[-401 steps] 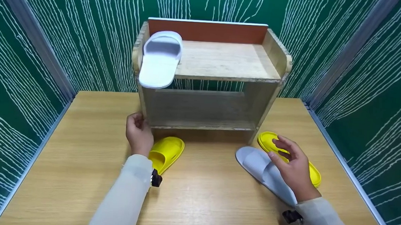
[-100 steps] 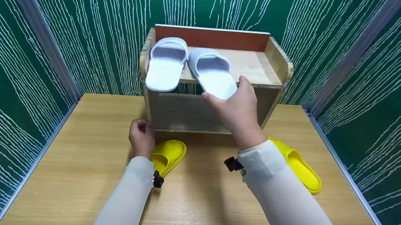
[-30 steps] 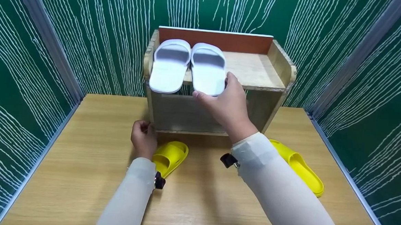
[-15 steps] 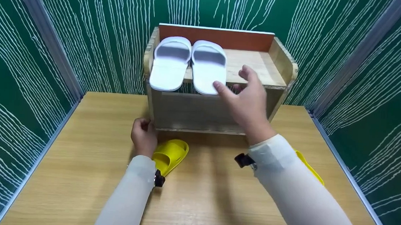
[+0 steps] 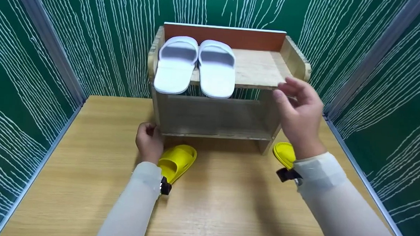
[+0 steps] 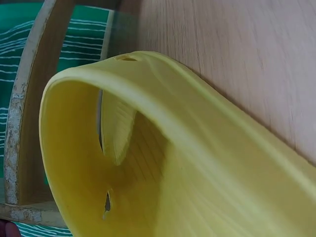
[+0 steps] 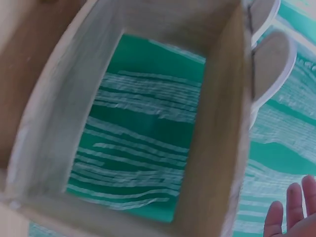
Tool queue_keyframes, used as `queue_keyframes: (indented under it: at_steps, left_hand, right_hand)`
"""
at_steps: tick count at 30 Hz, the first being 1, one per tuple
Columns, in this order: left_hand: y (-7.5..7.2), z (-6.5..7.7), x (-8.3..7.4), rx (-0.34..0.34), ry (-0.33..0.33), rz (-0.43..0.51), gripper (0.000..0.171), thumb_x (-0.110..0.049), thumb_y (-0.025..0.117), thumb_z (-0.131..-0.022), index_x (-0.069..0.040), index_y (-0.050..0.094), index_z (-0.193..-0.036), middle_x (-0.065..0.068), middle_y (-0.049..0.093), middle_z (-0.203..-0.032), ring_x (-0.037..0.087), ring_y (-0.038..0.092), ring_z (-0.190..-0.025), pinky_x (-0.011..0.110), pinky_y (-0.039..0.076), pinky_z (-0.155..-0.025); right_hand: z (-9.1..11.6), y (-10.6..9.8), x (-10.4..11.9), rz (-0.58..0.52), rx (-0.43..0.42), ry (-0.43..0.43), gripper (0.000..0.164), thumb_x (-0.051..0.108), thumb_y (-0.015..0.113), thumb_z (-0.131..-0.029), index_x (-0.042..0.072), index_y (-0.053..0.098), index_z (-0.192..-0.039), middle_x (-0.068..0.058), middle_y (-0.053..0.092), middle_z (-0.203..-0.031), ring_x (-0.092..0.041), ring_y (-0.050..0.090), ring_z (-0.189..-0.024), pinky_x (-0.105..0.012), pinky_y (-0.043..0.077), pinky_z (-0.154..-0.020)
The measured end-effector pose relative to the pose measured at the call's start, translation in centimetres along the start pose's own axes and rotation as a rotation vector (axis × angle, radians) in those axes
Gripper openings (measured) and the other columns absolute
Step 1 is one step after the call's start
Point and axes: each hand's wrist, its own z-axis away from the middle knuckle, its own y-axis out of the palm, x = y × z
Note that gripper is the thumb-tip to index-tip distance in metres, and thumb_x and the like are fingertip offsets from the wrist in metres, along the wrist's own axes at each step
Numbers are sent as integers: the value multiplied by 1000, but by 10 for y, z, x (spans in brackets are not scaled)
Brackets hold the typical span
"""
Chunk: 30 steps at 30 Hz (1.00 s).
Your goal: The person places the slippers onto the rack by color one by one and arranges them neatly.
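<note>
Green walls (image 5: 120,37) with white streaks are enclosing the setup on the visible sides. The wood-grain surface (image 5: 208,218) is carrying a wooden rack (image 5: 261,68), which is standing upright near the back wall. Two white slippers are lying side by side on the left part of its top shelf: left one (image 5: 173,76), right one (image 5: 217,79). Their toes are pointing to the rear and their heels are overhanging the front edge. Two yellow slippers are resting on the surface: one (image 5: 178,161) beside the left wrist, partly covered, the other (image 5: 283,151) near the rack's right leg, mostly hidden behind the right forearm.

Hands: the left hand (image 5: 149,142) is gripping the front edge of the rack's left side panel, low down, fingers curled. The right hand (image 5: 302,114) is holding nothing; it is hovering before the right side panel, released, fingers loosely bent, thumb standing apart. A small black clip (image 5: 165,186) is sitting at the left cuff, another (image 5: 285,174) at the right.
</note>
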Motion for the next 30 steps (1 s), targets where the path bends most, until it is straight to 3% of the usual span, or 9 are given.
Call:
queue_keyframes:
  at_steps: [9, 17, 25, 30]
  left_hand:
    - [-3, -2, 1, -31, 49, -28, 4, -3, 62, -101, -3, 58, -101, 12, 60, -100, 23, 57, -97, 30, 47, -86]
    - [-2, -2, 1, 3, 35, -41, 4, -4, 60, -103, -1, 58, -106, 14, 60, -106, 26, 57, -103, 35, 49, -93]
    - [-2, -3, 0, 9, 25, -57, 7, -4, 58, -104, 1, 59, -108, 15, 60, -106, 27, 57, -102, 35, 49, -92]
    - [-3, -3, 0, 3, 20, -49, 5, -3, 59, -103, 0, 59, -106, 13, 59, -103, 27, 56, -100, 35, 49, -90]
  right_hand:
    - [11, -25, -38, 2, -88, 66, 35, 21, 74, -100, 6, 69, -131, -11, 71, -122, -24, 68, -114, -29, 56, -102]
    - [25, -44, -80, 89, -162, 193, 33, 27, 74, -100, 15, 70, -131, -4, 71, -124, -18, 65, -114, -27, 55, -102]
    - [44, -56, -128, 120, -152, 401, 33, 28, 71, -102, 15, 70, -133, 0, 68, -125, -13, 59, -118, -22, 51, -104]
    - [54, -56, -151, 124, -130, 457, 35, 30, 71, -102, 14, 70, -133, 1, 67, -127, -13, 58, -119, -22, 51, -106]
